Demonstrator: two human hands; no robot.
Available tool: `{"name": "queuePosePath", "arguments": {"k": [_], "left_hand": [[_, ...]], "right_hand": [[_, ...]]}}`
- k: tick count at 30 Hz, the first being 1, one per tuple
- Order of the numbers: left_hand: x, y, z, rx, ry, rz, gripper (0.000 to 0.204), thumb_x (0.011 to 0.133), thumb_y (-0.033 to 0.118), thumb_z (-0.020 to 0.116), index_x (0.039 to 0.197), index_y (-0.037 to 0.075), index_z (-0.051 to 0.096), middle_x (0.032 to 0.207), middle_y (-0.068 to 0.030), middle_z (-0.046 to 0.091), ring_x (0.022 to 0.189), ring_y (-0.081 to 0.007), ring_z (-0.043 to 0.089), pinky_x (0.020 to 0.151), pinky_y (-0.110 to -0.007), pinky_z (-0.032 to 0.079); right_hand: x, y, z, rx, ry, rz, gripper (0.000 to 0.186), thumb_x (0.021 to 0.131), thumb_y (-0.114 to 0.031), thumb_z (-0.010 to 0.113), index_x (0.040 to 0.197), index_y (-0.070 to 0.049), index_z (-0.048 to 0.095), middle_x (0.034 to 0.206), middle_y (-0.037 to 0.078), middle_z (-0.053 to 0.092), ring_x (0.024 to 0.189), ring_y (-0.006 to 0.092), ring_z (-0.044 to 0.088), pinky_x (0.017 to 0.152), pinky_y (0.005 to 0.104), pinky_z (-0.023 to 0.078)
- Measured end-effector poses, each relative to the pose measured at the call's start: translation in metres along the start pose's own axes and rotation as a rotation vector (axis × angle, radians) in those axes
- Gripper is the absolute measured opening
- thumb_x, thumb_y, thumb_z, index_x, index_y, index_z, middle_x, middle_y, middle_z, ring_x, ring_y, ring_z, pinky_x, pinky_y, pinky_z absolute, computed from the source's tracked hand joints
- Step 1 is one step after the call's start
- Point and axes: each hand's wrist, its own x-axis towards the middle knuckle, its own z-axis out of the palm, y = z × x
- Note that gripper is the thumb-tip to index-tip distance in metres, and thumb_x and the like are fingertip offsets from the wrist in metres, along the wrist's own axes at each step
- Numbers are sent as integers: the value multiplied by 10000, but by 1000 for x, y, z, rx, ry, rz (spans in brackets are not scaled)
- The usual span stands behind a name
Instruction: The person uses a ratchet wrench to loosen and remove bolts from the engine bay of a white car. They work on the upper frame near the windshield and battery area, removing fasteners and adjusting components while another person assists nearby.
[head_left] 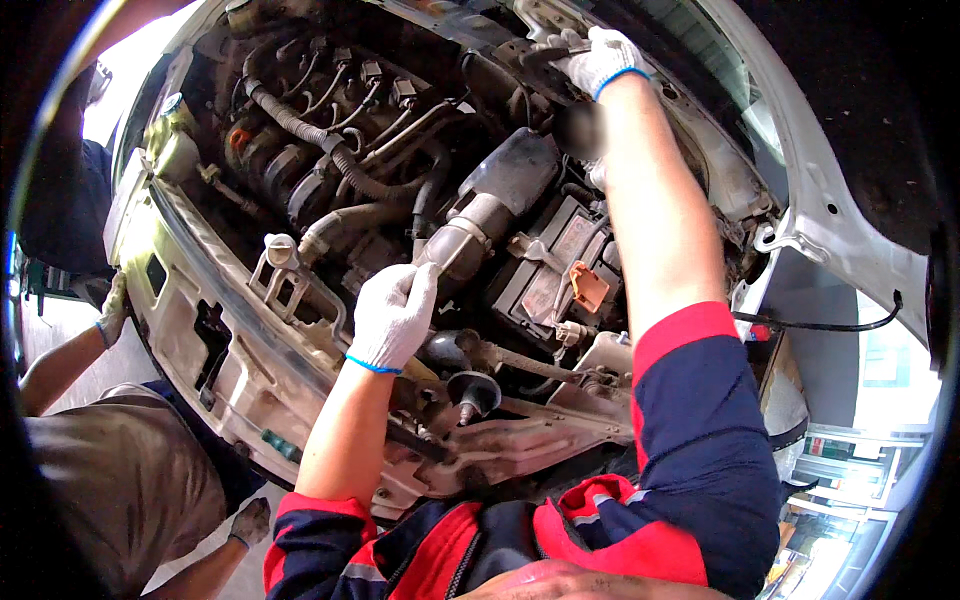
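Note:
My left hand (393,315), in a white knitted glove with a blue cuff, is closed beside the dark air intake duct (478,228). Its thumb and forefinger press together at the near end of the duct; what they hold, if anything, is too small to name. At the back of the engine bay my right hand (608,60), gloved the same way, grips a dark curved piece (545,60) whose kind I cannot make out. Between my arms lies the car battery (550,270) with an orange terminal cover (588,287). A blurred patch hides the part below my right wrist.
Ribbed hoses (290,118) and ignition wiring cross the engine at left. A black rubber-capped lamp socket (471,396) sits near the front edge. At left, another person's gloved hand (114,305) rests on the car's front; their other hand (251,521) hangs lower. The raised hood (850,230) flanks the right.

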Motion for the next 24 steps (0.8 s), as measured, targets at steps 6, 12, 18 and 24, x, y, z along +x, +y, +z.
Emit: {"name": "queuePosePath", "arguments": {"k": [6,12,18,24], "left_hand": [[0,-4,2,-67,6,-19,354,958,273,627,730,2,637,676,-193,576,630,-356,588,600,-408,454],[0,5,1,-12,-27,-5,349,953,265,635,715,11,636,677,-194,577,633,-364,588,600,-411,456],[-4,7,-2,11,-19,9,355,957,269,625,708,16,626,675,-194,573,634,-372,586,597,-417,453],[0,2,-2,27,-47,-25,370,959,280,623,706,10,620,664,-191,565,624,-364,581,593,-416,447]], "right_hand": [[26,51,22,-160,178,-80,115,845,-214,654,849,-103,623,843,60,648,832,227,616,800,386,552],[4,30,-23,-258,82,-18,186,923,-294,627,884,-123,690,988,87,724,1050,241,632,907,358,509],[-29,-22,-37,811,73,407,102,897,-113,516,811,-70,551,704,59,564,720,246,613,684,469,514],[-25,-61,-5,1396,285,819,422,983,-534,473,957,-150,647,857,34,731,989,169,686,920,331,471]]}}
